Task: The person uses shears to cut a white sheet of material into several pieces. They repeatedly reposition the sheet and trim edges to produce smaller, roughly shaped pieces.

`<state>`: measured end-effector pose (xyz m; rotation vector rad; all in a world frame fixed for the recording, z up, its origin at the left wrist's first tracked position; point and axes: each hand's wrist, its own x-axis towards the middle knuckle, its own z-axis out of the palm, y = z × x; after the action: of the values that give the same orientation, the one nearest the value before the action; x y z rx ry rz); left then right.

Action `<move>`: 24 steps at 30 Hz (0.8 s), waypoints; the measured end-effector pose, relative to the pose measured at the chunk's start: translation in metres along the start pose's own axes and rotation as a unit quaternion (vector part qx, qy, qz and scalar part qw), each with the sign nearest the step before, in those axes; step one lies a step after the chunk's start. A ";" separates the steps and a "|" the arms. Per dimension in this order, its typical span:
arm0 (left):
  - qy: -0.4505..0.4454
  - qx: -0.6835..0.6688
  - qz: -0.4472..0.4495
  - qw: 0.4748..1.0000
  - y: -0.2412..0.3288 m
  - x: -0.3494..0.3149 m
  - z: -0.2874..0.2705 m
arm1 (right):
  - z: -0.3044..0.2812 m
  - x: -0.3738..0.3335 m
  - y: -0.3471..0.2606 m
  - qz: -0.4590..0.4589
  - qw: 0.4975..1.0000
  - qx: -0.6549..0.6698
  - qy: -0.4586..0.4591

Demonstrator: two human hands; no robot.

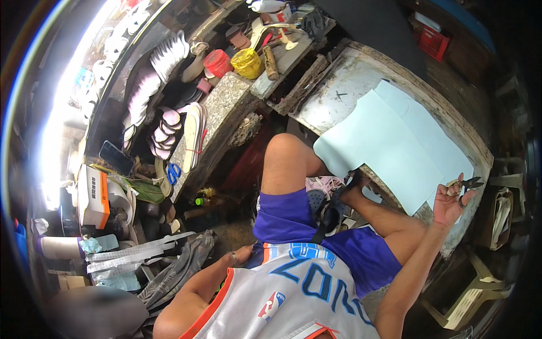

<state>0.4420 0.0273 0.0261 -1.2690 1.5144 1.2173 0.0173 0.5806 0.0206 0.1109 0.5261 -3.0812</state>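
Note:
My right hand, raised at the right over the edge of the low worktable, is closed round a black-jawed hand tool. It looks like short snips or pliers; the exact kind is unclear. Its jaws point right, away from the palm. Beside this hand, large pale blue sheets lie overlapping on the worktable, one with a curved edge. My left hand is down by my hip against the purple shorts, with its fingers mostly hidden.
At left, a cluttered bench holds stacked sandal soles, blue-handled scissors, a phone and an orange-and-white box. Red and yellow tubs stand farther back. A plastic chair is at lower right.

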 end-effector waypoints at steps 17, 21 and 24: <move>-0.080 -0.108 -0.068 0.989 0.015 0.015 -0.006 | -0.001 -0.006 0.000 -0.031 0.997 -0.043 0.048; -0.090 -0.133 -0.098 0.982 0.008 0.014 -0.006 | 0.011 -0.003 0.011 -0.030 0.995 -0.057 0.078; -0.099 -0.147 -0.110 0.978 0.004 0.017 -0.007 | 0.014 -0.001 0.015 -0.024 0.993 -0.071 0.090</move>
<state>0.4350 0.0173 0.0118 -1.4155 1.0484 1.4083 0.0179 0.5619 0.0295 0.3832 0.7625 -3.0843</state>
